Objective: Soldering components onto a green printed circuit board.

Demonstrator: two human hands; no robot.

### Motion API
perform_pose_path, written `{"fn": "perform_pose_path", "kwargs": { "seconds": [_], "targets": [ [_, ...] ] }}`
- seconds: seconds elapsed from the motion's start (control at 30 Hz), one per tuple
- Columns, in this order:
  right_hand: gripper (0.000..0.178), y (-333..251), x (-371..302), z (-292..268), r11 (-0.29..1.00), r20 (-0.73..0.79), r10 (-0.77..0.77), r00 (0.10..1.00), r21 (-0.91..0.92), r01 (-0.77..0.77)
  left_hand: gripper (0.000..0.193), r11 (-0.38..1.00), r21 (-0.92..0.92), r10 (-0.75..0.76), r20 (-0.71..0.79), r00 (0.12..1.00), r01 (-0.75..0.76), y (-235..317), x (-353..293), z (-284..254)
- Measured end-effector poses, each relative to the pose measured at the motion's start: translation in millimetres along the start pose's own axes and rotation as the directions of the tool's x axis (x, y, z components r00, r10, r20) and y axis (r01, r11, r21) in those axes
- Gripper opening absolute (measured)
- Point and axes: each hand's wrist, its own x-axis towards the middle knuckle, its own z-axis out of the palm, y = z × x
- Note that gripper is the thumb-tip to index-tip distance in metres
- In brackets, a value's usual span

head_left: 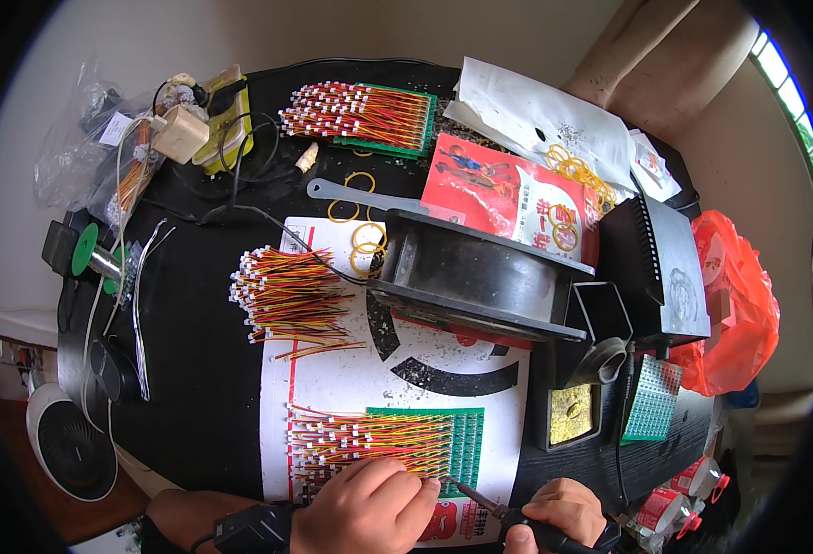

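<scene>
My right hand [562, 517] is wrapped round a soldering iron [517, 522] with a dark handle. Its thin tip points left and meets the green circuit board [467, 443] close to my left fingertips. My left hand [370, 508] is closed, fingers curled in a pinch at the ends of the red, yellow and black wire leads [370, 434] lying across the board; the lead in the pinch is mostly hidden. White connectors end these leads on the left. Board and leads rest on a white printed sheet [508, 434]. Further up the sheet lies a loose bundle of similar leads [291, 295].
Beyond the sheet stands a black fan [480, 277]. To its right are a soldering station [656, 268], an iron holder with yellow sponge [571, 414], another green board [652, 397] and a red plastic bag [734, 305]. A wired board [360, 115] lies far back; a solder spool [92, 251] stands left.
</scene>
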Motion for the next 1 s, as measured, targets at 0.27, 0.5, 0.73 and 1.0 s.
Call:
{"fn": "perform_pose_path", "kwargs": {
  "seconds": [0.27, 0.5, 0.73, 1.0],
  "targets": [
    [0.023, -6.3, 6.4, 1.9, 0.997, -0.027, 0.065, 0.998, 0.033, -0.064, 0.009, 1.0, -0.029, 0.003, -0.001, 1.0, -0.004, -1.6, 0.0, -0.3],
    [0.032, 3.7, -0.1, -0.7, 0.99, 0.053, -0.128, 0.99, -0.054, 0.131, 0.009, 1.0, -0.008, 0.002, 0.0, 1.0, -0.002, -0.5, 0.7, 0.1],
    [0.023, -2.2, 1.9, 0.7, 0.999, -0.031, -0.028, 0.999, -0.025, 0.028, 0.006, 1.0, -0.001, -0.005, 0.0, 1.0, 0.005, 0.1, 0.6, 1.1],
    [0.018, -6.9, 8.1, 3.1, 0.997, -0.08, 0.071, 0.994, 0.01, -0.07, 0.008, 1.0, -0.011, -0.018, 0.02, 1.0, 0.018, -0.1, -0.2, 0.3]
  ]
}}
